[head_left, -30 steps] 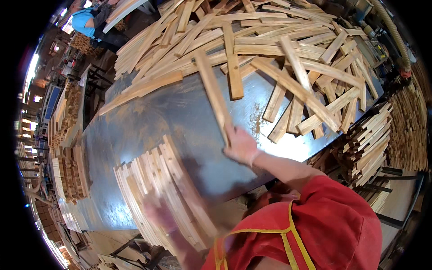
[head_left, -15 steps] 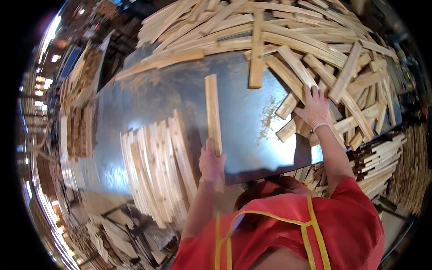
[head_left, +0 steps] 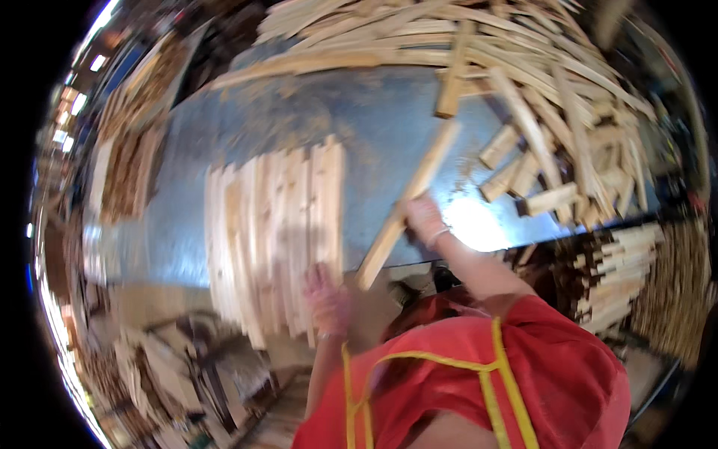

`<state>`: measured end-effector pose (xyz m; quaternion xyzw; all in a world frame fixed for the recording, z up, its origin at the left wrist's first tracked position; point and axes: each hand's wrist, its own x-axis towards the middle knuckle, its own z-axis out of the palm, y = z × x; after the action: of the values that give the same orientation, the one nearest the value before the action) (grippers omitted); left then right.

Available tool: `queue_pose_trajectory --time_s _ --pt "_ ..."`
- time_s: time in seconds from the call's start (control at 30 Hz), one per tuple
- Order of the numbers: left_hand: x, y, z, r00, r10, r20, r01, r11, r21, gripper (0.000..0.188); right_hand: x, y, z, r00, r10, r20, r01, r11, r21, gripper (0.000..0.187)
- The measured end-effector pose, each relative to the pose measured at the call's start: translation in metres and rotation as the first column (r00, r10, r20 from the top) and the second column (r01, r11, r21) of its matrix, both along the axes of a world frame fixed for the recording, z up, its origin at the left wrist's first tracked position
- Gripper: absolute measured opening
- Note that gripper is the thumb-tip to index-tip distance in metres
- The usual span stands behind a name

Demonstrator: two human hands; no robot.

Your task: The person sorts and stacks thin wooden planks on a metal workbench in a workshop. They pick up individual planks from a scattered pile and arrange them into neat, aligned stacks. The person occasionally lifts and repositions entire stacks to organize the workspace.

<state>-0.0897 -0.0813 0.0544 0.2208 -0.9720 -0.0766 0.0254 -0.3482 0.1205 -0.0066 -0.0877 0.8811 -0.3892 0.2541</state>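
A row of pale wooden slats (head_left: 258, 217) lay side by side across the near edge of the metal table (head_left: 179, 187), its near ends overhanging. To the right of the row, and apart from it, the right hand (head_left: 425, 218) was clasped around a loose slat (head_left: 419, 182), which lay aslant with its near end closest to the row. The left hand (head_left: 327, 299) was at the row's near right corner, apparently against the last pieces; blur hid whether its fingers gripped or merely rested. The work looked partly done: the row was fairly even, though its ends stood uneven, and the held slat was not yet among them. Much seemed left, since a big jumbled heap (head_left: 553, 69) spread beyond the row and to its right.
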Motion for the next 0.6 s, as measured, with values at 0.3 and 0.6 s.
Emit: queue_pose_trajectory --time_s 0.3,0.6 --pt "-0.034 0.014 0.033 0.993 -0.120 -0.014 0.117 0.987 -0.111 0.047 0.039 -0.104 0.043 0.919 0.351 0.182 -0.303 0.921 -0.246 0.056" --pt "-0.055 0.036 0.042 0.961 -0.104 0.256 0.179 0.940 -0.291 0.056 -0.219 0.314 0.132 0.765 -0.214 -0.607 0.492 0.803 0.337 0.055"
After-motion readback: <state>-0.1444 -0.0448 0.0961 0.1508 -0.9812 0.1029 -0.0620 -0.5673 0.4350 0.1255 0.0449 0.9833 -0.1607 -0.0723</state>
